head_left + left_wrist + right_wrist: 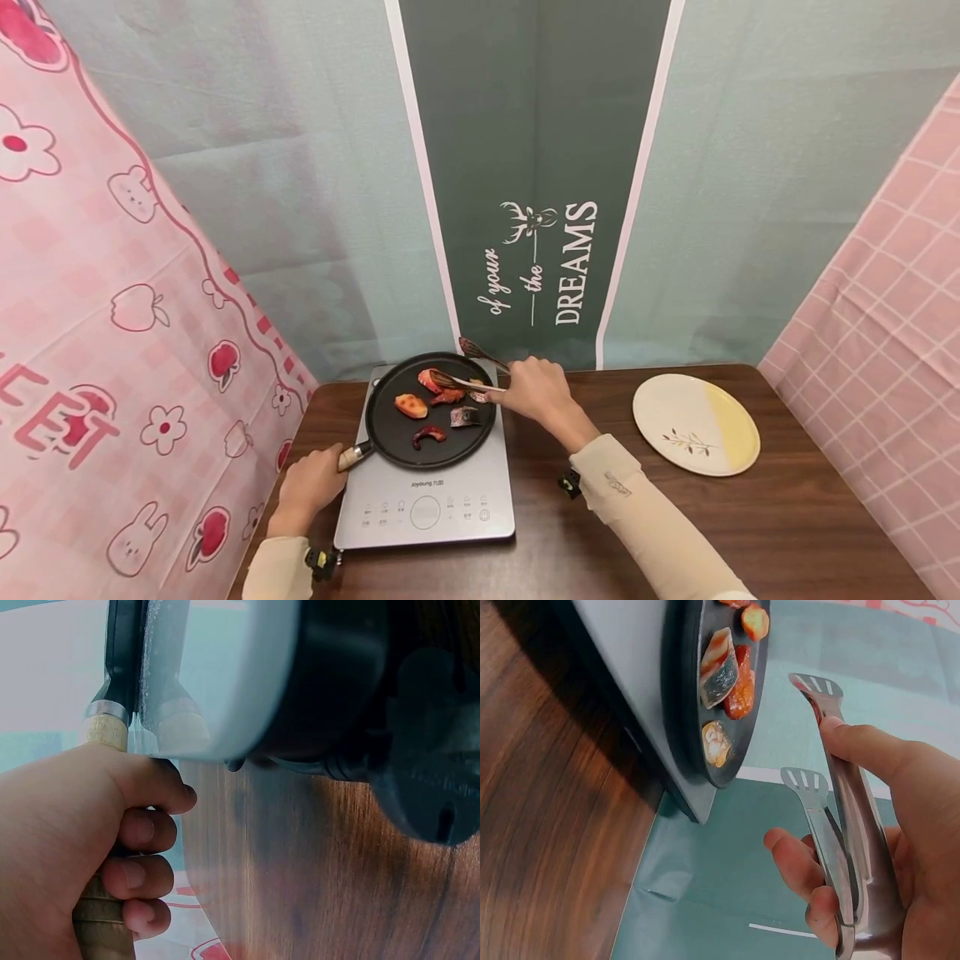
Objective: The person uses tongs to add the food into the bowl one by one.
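My left hand (313,483) grips the wooden handle (101,919) of a flat black frying pan (392,432), which sits on a silver induction cooker (405,529). My right hand (538,390) holds metal tongs (851,802) above the pan's right side. Their slotted tips stand apart, with nothing visible between them. In the pan lie several food pieces: an orange-yellow piece (410,406), a dark red curled tentacle (429,434), a silver-skinned fish slice (465,417), orange-red pieces (448,397), and a pale shiny piece (716,744) near the rim.
To the right on the brown wooden table (570,550) lies a white and yellow plate (663,408) with a leaf print. Fabric hangs behind the table, and a pink patterned cloth (172,367) borders its left side. A pink checked cloth (885,333) borders the right.
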`<state>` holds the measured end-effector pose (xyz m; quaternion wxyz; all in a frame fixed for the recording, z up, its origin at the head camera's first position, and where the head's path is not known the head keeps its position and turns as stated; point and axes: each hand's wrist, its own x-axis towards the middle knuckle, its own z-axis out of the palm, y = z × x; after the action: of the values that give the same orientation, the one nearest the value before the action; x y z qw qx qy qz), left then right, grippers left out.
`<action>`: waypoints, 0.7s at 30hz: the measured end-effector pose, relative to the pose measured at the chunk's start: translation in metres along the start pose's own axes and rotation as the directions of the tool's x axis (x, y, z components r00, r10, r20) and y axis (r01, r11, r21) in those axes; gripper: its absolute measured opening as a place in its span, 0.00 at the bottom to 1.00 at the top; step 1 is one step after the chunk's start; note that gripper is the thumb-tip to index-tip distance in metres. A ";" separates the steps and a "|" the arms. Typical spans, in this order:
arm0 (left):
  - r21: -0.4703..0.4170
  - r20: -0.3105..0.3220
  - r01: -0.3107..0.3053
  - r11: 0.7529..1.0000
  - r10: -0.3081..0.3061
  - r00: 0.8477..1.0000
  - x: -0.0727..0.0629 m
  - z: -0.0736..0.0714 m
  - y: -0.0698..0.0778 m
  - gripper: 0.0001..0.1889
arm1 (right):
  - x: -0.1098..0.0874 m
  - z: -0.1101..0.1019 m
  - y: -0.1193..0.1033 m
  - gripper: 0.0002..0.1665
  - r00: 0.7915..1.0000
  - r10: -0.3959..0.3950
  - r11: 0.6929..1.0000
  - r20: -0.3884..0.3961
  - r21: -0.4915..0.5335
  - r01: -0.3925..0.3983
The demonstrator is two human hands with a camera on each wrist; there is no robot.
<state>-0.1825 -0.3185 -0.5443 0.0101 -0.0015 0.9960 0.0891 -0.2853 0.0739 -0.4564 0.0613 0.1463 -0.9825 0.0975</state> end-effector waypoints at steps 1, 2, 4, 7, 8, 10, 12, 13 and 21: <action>-0.001 0.002 0.000 1.000 0.000 1.000 0.000 0.000 0.000 0.13 | -0.001 0.000 0.002 0.32 1.000 -0.001 1.000 0.000 -0.003 0.001; -0.001 0.002 0.000 1.000 0.000 1.000 0.000 0.000 0.000 0.14 | -0.002 0.000 0.003 0.32 1.000 -0.002 1.000 0.001 -0.005 0.002; -0.001 0.003 0.000 1.000 0.000 1.000 0.000 -0.001 0.000 0.15 | -0.005 -0.001 0.007 0.31 1.000 -0.005 1.000 -0.002 -0.001 0.005; -0.001 0.004 -0.002 1.000 0.002 1.000 0.000 -0.001 0.000 0.16 | -0.008 -0.002 0.011 0.31 1.000 -0.008 1.000 -0.016 -0.001 0.008; -0.001 0.002 -0.003 1.000 0.003 1.000 0.000 -0.001 0.000 0.17 | -0.009 -0.003 0.013 0.31 1.000 -0.010 1.000 -0.021 0.000 0.010; -0.002 0.003 -0.004 1.000 0.004 1.000 0.001 -0.001 0.000 0.17 | -0.010 -0.004 0.016 0.32 0.999 -0.013 1.000 -0.031 -0.002 0.013; -0.004 0.004 -0.005 1.000 0.005 1.000 0.001 0.000 0.000 0.17 | -0.013 -0.004 0.020 0.33 0.999 -0.013 1.000 -0.033 -0.008 0.013; -0.005 0.004 -0.006 1.000 0.006 1.000 0.001 0.000 0.000 0.16 | -0.014 -0.005 0.022 0.33 0.999 -0.012 1.000 -0.033 -0.012 0.012; -0.007 0.013 -0.002 1.000 0.002 1.000 0.001 0.000 0.000 0.17 | -0.023 -0.007 0.036 0.34 0.999 0.002 1.000 -0.045 -0.021 -0.003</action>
<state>-0.1831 -0.3189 -0.5446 0.0165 0.0002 0.9956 0.0926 -0.2735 0.1151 -0.4588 0.0846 0.1422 -0.9820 0.0906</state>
